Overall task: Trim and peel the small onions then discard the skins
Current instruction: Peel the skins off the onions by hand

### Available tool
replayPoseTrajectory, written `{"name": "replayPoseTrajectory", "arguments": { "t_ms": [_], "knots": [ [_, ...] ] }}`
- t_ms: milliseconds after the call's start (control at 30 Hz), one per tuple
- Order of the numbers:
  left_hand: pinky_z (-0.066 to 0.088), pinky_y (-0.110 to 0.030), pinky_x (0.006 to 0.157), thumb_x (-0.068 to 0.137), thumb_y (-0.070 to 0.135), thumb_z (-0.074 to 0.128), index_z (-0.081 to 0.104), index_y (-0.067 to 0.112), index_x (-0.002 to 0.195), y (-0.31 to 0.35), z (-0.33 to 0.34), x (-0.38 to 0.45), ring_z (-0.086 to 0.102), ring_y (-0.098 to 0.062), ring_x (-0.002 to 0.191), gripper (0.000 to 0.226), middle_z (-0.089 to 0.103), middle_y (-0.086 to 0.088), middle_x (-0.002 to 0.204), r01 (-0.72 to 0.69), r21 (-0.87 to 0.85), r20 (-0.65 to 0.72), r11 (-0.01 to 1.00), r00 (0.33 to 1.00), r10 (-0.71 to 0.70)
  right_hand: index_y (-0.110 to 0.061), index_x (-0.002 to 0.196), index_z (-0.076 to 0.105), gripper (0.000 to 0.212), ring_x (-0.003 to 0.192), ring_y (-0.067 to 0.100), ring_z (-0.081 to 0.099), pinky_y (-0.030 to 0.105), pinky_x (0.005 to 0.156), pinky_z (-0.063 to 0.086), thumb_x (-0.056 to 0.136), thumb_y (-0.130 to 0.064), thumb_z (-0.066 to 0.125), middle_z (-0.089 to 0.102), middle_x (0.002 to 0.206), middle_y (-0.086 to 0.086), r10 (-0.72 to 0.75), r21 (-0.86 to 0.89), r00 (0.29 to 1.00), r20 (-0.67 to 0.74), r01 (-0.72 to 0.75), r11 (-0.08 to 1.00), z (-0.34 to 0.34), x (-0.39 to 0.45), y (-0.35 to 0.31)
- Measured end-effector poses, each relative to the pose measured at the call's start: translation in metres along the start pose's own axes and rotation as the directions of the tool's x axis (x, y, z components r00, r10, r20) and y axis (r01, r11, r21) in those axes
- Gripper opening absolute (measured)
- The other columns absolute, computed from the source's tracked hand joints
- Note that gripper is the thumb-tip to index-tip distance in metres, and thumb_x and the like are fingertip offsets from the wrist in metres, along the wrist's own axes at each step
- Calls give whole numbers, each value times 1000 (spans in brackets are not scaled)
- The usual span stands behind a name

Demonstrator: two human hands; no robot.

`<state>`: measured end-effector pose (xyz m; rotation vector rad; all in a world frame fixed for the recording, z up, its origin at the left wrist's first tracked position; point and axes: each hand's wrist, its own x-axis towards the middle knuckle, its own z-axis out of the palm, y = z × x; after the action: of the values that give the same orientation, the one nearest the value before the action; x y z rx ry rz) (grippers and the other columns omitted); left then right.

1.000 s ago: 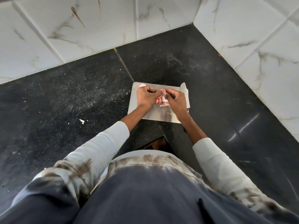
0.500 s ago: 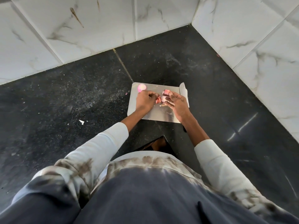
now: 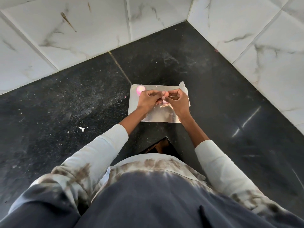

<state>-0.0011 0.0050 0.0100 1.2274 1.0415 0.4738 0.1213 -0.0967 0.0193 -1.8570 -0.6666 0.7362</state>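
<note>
A shiny steel cutting board (image 3: 158, 116) lies on the black counter. Over its middle, my left hand (image 3: 147, 101) and my right hand (image 3: 179, 103) meet fingertip to fingertip, both pinching a small pinkish onion (image 3: 164, 94) that is mostly hidden by my fingers. Loose onion skins (image 3: 165, 105) lie on the board just under my hands. A peeled pink onion (image 3: 140, 90) rests at the board's far left corner, partly behind my left hand.
A flat metal blade (image 3: 183, 86), seemingly a knife, lies along the board's right edge. The dusty black counter (image 3: 74, 104) runs into a corner of white marble wall tiles (image 3: 82, 30). A white scrap (image 3: 81, 128) lies on the counter at left.
My right hand's fingers, spread half a second ago, have closed onto the onion. Both hands now pinch it together, a little farther up the board.
</note>
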Motion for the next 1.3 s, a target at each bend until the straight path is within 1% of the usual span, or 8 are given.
{"name": "replayPoseTrajectory", "arguments": {
  "t_ms": [267, 433, 567, 700, 833, 1000, 1167, 1300],
  "knots": [
    [60, -52, 104, 78, 26, 92, 86, 13, 107, 3, -9, 5, 80, -27, 104, 32, 84, -6, 107, 26, -31, 55, 999, 998, -25, -8, 100, 73, 28, 86, 19, 77, 33, 84, 66, 84, -22, 91, 78, 96, 3, -86, -75, 995, -54, 82, 994, 3, 1, 2],
    [63, -49, 100, 84, 20, 88, 85, 10, 111, 8, -10, 3, 81, -24, 101, 29, 84, -5, 105, -15, 13, 42, 1000, 999, 15, -14, 116, 76, 34, 95, 11, 77, 32, 93, 64, 85, -22, 90, 79, 106, -1, -137, -108, 989, -47, 131, 985, 4, 3, 4],
    [64, -44, 98, 92, 12, 83, 82, 8, 117, 6, -9, 2, 81, -20, 98, 25, 83, -6, 109, -94, 70, 15, 993, 996, 93, -13, 110, 79, 27, 90, 11, 77, 33, 92, 65, 87, -23, 89, 80, 100, -3, -152, -90, 987, -50, 147, 985, 2, 2, 2],
    [65, -43, 97, 96, 12, 79, 82, 8, 117, 1, -7, 2, 81, -20, 96, 21, 83, -7, 109, -91, 71, -56, 993, 994, 95, -12, 106, 79, 23, 88, 10, 77, 30, 90, 65, 88, -23, 87, 80, 98, -4, -161, -78, 986, -53, 156, 985, 3, 3, -2],
    [65, -46, 95, 94, 17, 82, 83, 8, 114, 2, -4, -1, 82, -23, 93, 22, 83, -8, 104, -79, 39, -84, 996, 993, 82, -11, 106, 78, 24, 87, 10, 77, 28, 88, 65, 88, -24, 87, 80, 98, -2, -171, -103, 984, -57, 164, 981, 5, 3, -3],
    [67, -44, 89, 90, 19, 86, 85, 8, 109, 4, -3, -5, 82, -21, 88, 21, 84, -6, 98, -119, 127, -92, 985, 987, 132, -13, 99, 77, 20, 83, 9, 75, 21, 80, 63, 88, -26, 87, 78, 94, -3, -227, -171, 973, -49, 216, 961, 4, 3, -2],
    [68, -34, 79, 90, 13, 85, 85, 10, 101, 8, 3, -14, 80, -15, 79, 12, 82, 2, 89, -216, 195, -85, 957, 968, 236, -17, 88, 76, 23, 76, 9, 70, 16, 70, 56, 89, -39, 84, 74, 84, -9, -263, -215, 963, -64, 244, 946, 6, -1, -4],
    [65, -23, 74, 90, 13, 86, 84, 10, 101, 6, 5, -19, 78, -8, 77, 12, 80, 5, 86, -276, 218, -78, 936, 951, 298, -17, 86, 77, 22, 71, 6, 69, 14, 64, 51, 86, -36, 88, 73, 80, -8, -272, -219, 961, -57, 254, 942, 3, 0, -3]
  ]
}}
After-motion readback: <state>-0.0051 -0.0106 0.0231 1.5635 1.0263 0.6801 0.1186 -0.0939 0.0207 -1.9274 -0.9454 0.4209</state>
